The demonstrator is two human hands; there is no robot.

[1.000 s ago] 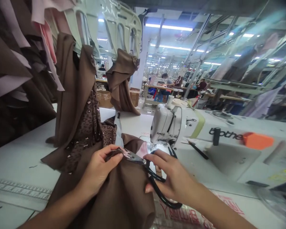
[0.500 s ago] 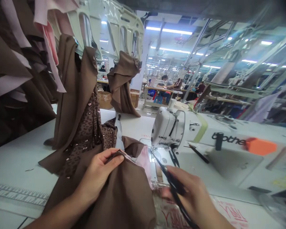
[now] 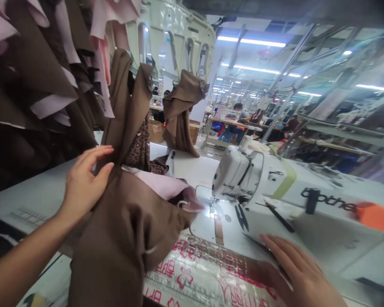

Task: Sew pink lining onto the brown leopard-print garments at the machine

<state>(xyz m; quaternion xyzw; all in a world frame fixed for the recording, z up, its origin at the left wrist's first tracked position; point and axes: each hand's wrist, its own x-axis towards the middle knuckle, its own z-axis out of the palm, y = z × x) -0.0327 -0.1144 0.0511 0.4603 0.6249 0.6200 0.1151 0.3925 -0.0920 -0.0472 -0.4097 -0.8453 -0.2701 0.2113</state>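
My left hand is at the left, beside the upper edge of a brown fabric piece, with its fingers stretched out and its thumb apart. The piece drapes over the table's front, its pink lining turned up and one end near the needle of the white sewing machine. At the lower right my right hand is closed on a long black pointed tool, seemingly scissors. Its fingers cover most of the tool; the blade points left, toward the machine bed.
Black thread snips and a slim dark tool lie by the machine. Brown garments hang from a cream plastic rack; more fabric hangs at the left. A clear ruler with red writing lies along the table's front.
My left hand has moved left from the fabric edge it pinched and its fingers are spread. The fabric shifted left, showing more lining. My right hand with the tool moved right and down. The view turned left.
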